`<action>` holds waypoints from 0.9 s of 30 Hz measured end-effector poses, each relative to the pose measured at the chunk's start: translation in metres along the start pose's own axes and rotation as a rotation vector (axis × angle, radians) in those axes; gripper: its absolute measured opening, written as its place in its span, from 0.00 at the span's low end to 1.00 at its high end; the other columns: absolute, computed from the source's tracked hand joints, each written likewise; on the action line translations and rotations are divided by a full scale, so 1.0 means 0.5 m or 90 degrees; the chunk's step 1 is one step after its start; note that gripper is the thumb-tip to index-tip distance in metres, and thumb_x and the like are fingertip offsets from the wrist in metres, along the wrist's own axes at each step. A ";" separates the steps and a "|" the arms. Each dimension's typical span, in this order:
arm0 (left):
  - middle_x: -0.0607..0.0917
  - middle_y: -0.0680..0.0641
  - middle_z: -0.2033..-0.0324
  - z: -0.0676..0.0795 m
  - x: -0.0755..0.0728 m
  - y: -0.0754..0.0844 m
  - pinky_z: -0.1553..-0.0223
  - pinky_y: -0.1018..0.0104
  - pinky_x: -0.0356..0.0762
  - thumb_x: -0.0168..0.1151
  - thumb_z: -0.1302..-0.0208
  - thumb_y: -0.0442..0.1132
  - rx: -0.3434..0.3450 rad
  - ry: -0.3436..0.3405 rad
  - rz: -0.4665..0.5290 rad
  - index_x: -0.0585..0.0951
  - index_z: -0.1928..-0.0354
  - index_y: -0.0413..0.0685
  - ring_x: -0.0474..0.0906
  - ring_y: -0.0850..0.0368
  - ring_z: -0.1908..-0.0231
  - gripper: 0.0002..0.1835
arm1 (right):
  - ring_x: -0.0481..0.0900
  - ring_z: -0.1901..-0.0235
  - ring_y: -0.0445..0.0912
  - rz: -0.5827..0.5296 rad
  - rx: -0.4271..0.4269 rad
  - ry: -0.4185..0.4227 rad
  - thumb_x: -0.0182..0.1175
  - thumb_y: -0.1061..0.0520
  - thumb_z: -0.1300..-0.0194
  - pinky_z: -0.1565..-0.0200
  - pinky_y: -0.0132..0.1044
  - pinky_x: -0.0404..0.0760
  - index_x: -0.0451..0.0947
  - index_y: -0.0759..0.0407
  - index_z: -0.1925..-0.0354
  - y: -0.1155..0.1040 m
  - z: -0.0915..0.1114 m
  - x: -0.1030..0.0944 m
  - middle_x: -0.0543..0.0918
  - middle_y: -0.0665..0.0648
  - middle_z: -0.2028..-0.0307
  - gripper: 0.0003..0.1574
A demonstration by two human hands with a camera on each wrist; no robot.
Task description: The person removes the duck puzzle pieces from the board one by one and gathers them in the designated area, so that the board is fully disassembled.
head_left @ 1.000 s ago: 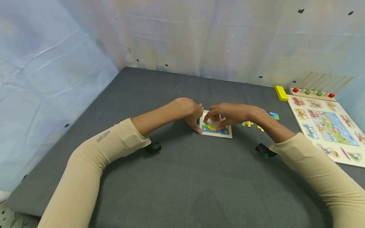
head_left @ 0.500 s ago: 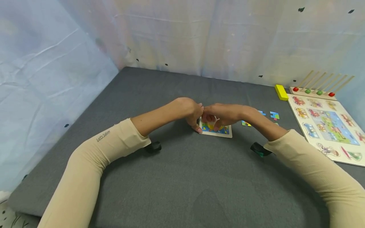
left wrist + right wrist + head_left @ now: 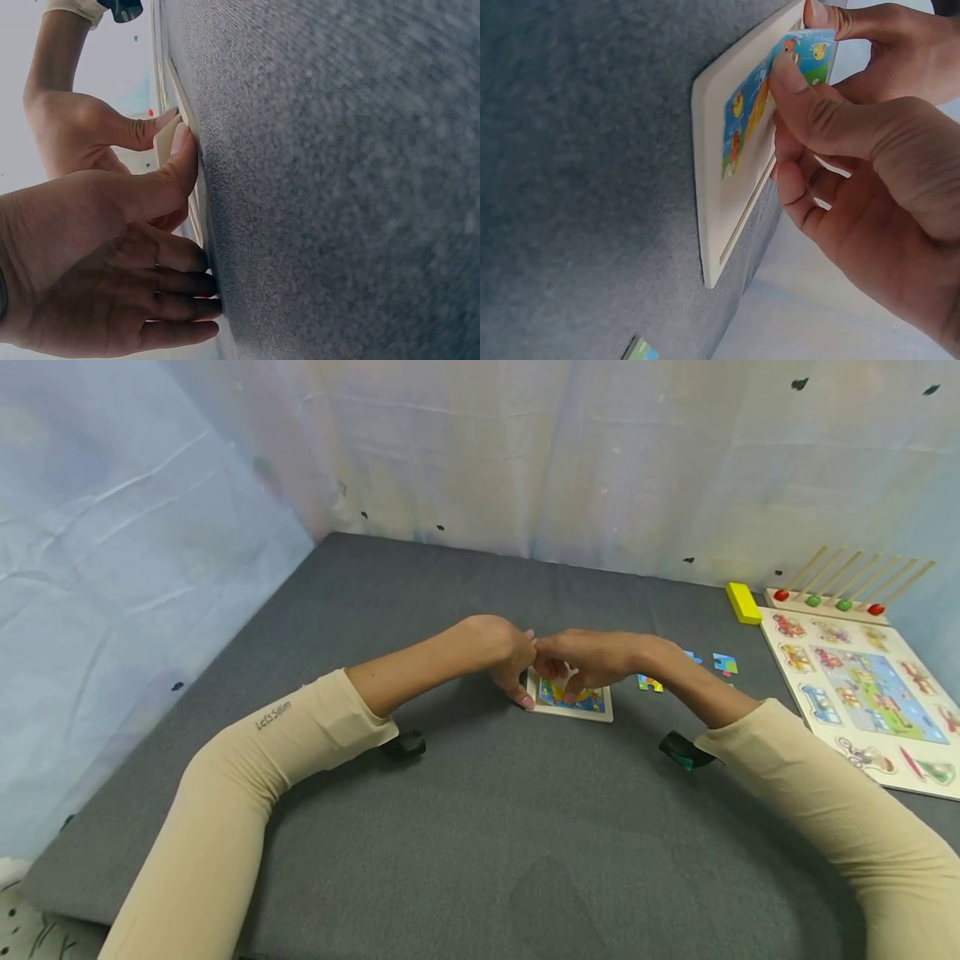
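Observation:
A small light-wood puzzle tray (image 3: 577, 715) lies on the grey cloth, with its blue and yellow pieces (image 3: 736, 124) partly covering the base. My left hand (image 3: 513, 667) holds the tray at its left side, thumb at the near corner and fingers towards the far side. Over the tray's left part, my right hand (image 3: 592, 657) pinches a jigsaw piece (image 3: 821, 54) printed blue and green. This piece is tilted up from the tray in both wrist views; its lower edge is hidden by fingers. Bare wood (image 3: 739, 196) shows in part of the tray.
Loose jigsaw pieces (image 3: 725, 664) lie right of the tray, some behind my right forearm. Farther right are a large picture board (image 3: 817, 735), a yellow block (image 3: 743, 603) and a peg stand (image 3: 832, 607) with red and green beads. A pale curtain (image 3: 480, 460) hangs behind the table.
My right hand has moved left across the tray, close to my left hand, and then stayed there. My left hand has kept its place at the tray's left side.

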State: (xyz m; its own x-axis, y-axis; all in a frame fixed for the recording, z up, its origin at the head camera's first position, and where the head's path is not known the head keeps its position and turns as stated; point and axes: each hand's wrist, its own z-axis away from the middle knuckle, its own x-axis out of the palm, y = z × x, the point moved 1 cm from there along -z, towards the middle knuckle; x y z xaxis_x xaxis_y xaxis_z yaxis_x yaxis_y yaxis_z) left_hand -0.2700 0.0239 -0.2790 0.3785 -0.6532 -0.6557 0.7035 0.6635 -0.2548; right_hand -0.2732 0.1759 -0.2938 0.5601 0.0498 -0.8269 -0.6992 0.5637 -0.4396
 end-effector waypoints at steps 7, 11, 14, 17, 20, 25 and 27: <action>0.38 0.41 0.15 -0.003 -0.001 0.001 0.16 0.52 0.53 0.47 0.31 0.78 0.001 0.003 -0.015 0.38 0.16 0.42 0.44 0.44 0.15 0.61 | 0.79 0.60 0.45 -0.001 -0.038 0.032 0.76 0.62 0.38 0.52 0.43 0.81 0.74 0.55 0.56 0.012 0.011 -0.001 0.81 0.55 0.61 0.20; 0.38 0.40 0.15 -0.005 -0.001 0.000 0.16 0.52 0.53 0.46 0.31 0.78 0.001 0.003 -0.020 0.37 0.16 0.39 0.44 0.45 0.15 0.62 | 0.82 0.58 0.44 -0.004 -0.053 0.040 0.76 0.57 0.37 0.50 0.44 0.81 0.75 0.53 0.56 0.015 0.017 -0.004 0.84 0.51 0.60 0.19; 0.39 0.41 0.15 -0.004 -0.002 0.001 0.16 0.53 0.52 0.46 0.31 0.78 -0.003 -0.001 -0.020 0.36 0.16 0.39 0.44 0.46 0.15 0.62 | 0.83 0.58 0.42 -0.002 -0.061 0.047 0.73 0.54 0.34 0.50 0.45 0.81 0.76 0.53 0.56 0.014 0.020 -0.007 0.84 0.49 0.61 0.15; 0.38 0.42 0.15 -0.003 -0.004 0.002 0.16 0.53 0.51 0.45 0.31 0.79 -0.012 -0.010 -0.024 0.36 0.16 0.41 0.43 0.46 0.15 0.62 | 0.83 0.61 0.40 0.006 -0.078 0.060 0.71 0.53 0.32 0.50 0.44 0.81 0.77 0.52 0.58 0.014 0.022 -0.010 0.85 0.47 0.64 0.11; 0.37 0.43 0.15 -0.003 -0.006 0.003 0.16 0.53 0.52 0.45 0.31 0.79 -0.017 -0.016 -0.027 0.36 0.16 0.42 0.42 0.47 0.15 0.62 | 0.82 0.64 0.38 0.012 -0.102 0.074 0.70 0.53 0.30 0.51 0.42 0.81 0.79 0.51 0.60 0.017 0.022 -0.011 0.84 0.45 0.67 0.08; 0.38 0.42 0.15 -0.003 -0.004 0.001 0.16 0.53 0.52 0.45 0.31 0.79 -0.012 -0.011 -0.028 0.37 0.16 0.43 0.42 0.47 0.15 0.61 | 0.81 0.67 0.38 0.002 -0.144 0.103 0.70 0.56 0.31 0.56 0.39 0.80 0.79 0.51 0.63 0.020 0.021 -0.009 0.83 0.46 0.69 0.07; 0.38 0.43 0.15 -0.003 -0.003 0.001 0.16 0.53 0.52 0.46 0.31 0.78 -0.009 -0.009 -0.026 0.38 0.16 0.43 0.42 0.47 0.15 0.61 | 0.80 0.68 0.38 -0.008 -0.155 0.126 0.70 0.58 0.31 0.59 0.37 0.79 0.80 0.51 0.64 0.019 0.025 -0.010 0.83 0.46 0.70 0.07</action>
State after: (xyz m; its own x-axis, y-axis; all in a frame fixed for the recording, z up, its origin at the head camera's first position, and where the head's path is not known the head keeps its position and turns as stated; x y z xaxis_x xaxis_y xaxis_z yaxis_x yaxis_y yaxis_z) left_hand -0.2712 0.0259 -0.2792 0.3586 -0.6844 -0.6348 0.7098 0.6416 -0.2908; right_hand -0.2771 0.1913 -0.2896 0.4889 -0.1307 -0.8625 -0.7921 0.3476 -0.5017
